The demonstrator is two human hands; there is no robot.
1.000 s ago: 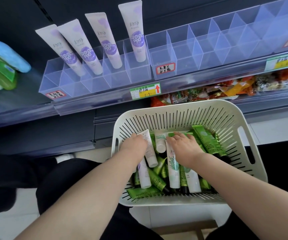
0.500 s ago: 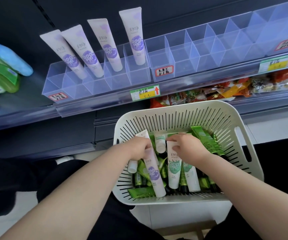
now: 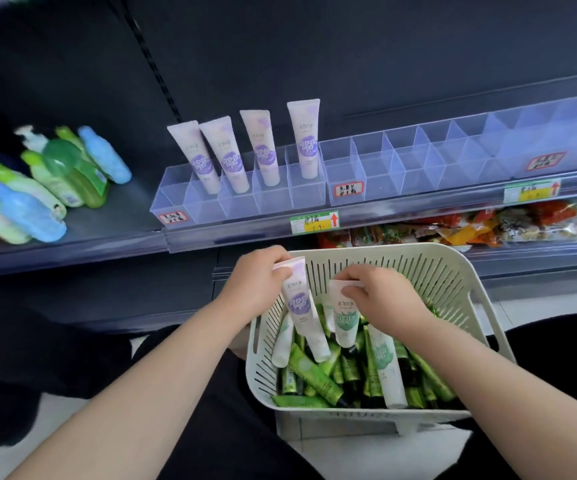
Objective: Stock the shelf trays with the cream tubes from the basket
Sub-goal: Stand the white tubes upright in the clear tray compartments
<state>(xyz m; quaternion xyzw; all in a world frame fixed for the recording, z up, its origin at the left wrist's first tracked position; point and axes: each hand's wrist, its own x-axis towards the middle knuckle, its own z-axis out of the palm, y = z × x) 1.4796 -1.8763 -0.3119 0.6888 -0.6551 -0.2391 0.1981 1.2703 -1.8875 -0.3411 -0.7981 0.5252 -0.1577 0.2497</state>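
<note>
Change since earlier: both hands have come up from among the tubes, each now lifting one tube by its crimped end; the view has swung left, bringing more of the bottles into sight.
Left hand [image 3: 259, 282]: fingers pinched on the flat end of a purple-label tube [image 3: 300, 306], which hangs cap-down over the basket's left rim.
Right hand [image 3: 382, 299]: fingers closed on the top of a green-label white tube [image 3: 345, 318], cap pointing down into the pile.
Basket [image 3: 453, 271]: cream slotted plastic, below the shelf edge, holding a heap of green foil tubes [image 3: 309, 370] too tangled to count, plus two more white tubes lying among them.
Left shelf tray [image 3: 176, 199]: four purple-label tubes [image 3: 266, 147] standing crimp-up, one per rear compartment; front compartments hold nothing.
Right shelf tray [image 3: 401, 164]: clear, divided, with a red-edged handwritten label.
Price tags [image 3: 314, 221]: two on the shelf rail.
Bottles [image 3: 55, 181]: green and blue, lying on the shelf at left, blurred.
</note>
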